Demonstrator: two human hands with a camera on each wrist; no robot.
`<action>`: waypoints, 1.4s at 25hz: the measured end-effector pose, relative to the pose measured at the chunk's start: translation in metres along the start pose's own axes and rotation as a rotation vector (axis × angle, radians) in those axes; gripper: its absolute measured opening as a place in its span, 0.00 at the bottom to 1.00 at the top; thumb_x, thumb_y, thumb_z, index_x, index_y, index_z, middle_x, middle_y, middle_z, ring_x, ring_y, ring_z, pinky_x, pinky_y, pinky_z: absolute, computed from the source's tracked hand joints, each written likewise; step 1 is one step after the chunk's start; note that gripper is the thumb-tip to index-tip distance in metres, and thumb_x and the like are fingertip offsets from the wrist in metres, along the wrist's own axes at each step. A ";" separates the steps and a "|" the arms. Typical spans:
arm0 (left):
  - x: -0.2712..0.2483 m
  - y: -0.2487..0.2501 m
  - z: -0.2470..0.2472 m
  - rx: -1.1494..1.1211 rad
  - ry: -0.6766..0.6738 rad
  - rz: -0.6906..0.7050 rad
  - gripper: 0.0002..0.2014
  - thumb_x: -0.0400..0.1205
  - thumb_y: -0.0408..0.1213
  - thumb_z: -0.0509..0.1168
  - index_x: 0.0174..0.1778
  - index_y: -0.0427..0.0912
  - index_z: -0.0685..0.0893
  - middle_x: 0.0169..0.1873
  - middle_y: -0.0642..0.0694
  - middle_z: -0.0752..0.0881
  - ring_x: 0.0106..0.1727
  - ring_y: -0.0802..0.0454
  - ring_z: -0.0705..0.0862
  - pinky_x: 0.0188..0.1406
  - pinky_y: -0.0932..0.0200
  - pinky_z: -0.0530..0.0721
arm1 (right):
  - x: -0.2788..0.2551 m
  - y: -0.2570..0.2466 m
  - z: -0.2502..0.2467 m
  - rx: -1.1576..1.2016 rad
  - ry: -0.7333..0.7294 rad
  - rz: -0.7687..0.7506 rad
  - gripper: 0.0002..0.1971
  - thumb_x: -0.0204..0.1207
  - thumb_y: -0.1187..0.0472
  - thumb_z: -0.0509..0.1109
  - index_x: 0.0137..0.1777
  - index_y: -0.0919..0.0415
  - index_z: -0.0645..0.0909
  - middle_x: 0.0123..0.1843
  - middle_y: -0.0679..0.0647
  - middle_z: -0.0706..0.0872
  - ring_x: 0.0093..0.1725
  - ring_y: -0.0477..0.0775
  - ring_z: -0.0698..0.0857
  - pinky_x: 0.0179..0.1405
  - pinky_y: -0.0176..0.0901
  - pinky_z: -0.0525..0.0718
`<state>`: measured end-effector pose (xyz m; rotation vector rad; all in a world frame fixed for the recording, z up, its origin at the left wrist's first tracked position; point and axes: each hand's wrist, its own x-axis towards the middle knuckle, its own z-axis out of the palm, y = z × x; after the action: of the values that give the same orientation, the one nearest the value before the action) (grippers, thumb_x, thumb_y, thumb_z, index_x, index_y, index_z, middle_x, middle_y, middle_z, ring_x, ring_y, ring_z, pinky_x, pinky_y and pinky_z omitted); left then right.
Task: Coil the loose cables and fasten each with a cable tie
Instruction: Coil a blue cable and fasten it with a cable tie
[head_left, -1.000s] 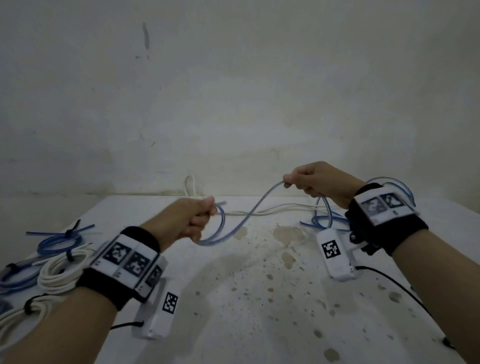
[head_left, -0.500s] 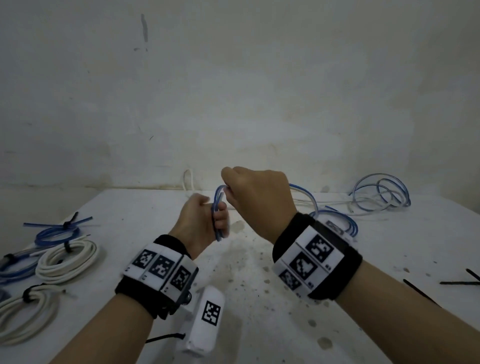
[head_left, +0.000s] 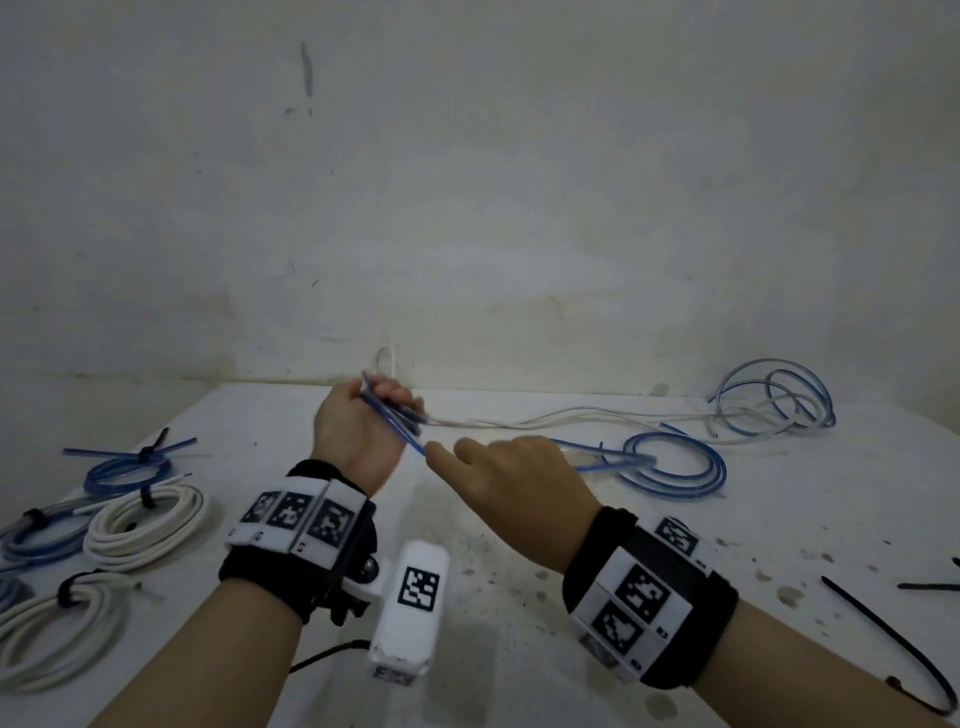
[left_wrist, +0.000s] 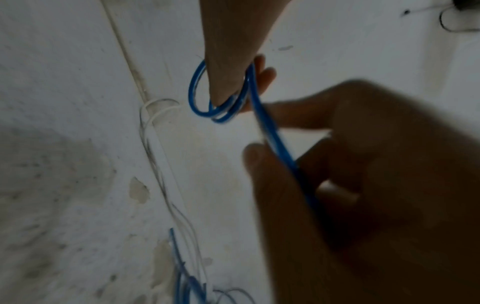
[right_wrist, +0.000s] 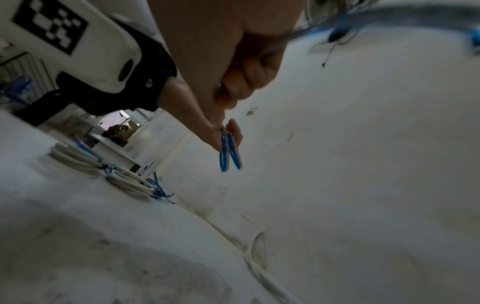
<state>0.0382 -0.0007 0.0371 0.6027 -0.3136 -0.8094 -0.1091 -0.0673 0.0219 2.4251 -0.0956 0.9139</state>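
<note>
My left hand (head_left: 363, 421) is raised over the far middle of the white table (head_left: 519, 597) and grips a small coil of blue cable (head_left: 395, 421). In the left wrist view the coil's loops (left_wrist: 197, 98) hang round the fingers of that hand (left_wrist: 233, 61). From the coil the cable runs right through my right hand (head_left: 509, 473), whose curled fingers (right_wrist: 246, 67) close round it. Beyond that hand the loose remainder of the cable (head_left: 675, 467) lies in loops on the table. A loose white cable (head_left: 571, 415) lies along the back.
Tied white coils (head_left: 145, 525) and tied blue coils (head_left: 124, 467) lie at the table's left edge. Another loose blue cable (head_left: 774, 400) is heaped at the back right. Black cable ties (head_left: 883, 639) lie at the right front. A wall stands just behind the table.
My right hand carried a turn of blue cable across to the left hand, then drew back right and down along the cable. The left hand now holds more loops, farther back.
</note>
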 end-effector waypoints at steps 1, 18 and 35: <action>0.002 0.009 -0.002 -0.025 -0.004 0.052 0.19 0.83 0.35 0.48 0.25 0.42 0.69 0.20 0.48 0.73 0.23 0.53 0.76 0.44 0.56 0.77 | -0.002 0.004 0.001 0.065 -0.078 0.014 0.14 0.71 0.69 0.52 0.46 0.55 0.76 0.19 0.49 0.66 0.16 0.51 0.56 0.19 0.34 0.42; -0.017 0.069 -0.022 0.172 -0.638 -0.472 0.22 0.88 0.42 0.42 0.43 0.34 0.78 0.26 0.48 0.66 0.22 0.53 0.63 0.39 0.58 0.76 | -0.001 0.116 0.049 0.599 -0.586 0.722 0.20 0.82 0.51 0.59 0.27 0.56 0.70 0.27 0.52 0.72 0.27 0.50 0.71 0.27 0.41 0.66; 0.007 0.027 -0.045 0.240 0.150 -0.082 0.23 0.80 0.48 0.41 0.24 0.43 0.70 0.11 0.51 0.66 0.11 0.56 0.64 0.17 0.75 0.65 | 0.055 0.035 -0.023 1.195 -0.286 0.391 0.10 0.78 0.61 0.68 0.53 0.63 0.88 0.24 0.48 0.77 0.18 0.40 0.70 0.21 0.25 0.64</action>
<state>0.0804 0.0255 0.0184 0.9018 -0.2515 -0.8061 -0.0887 -0.0786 0.0867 3.7483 -0.1634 0.9090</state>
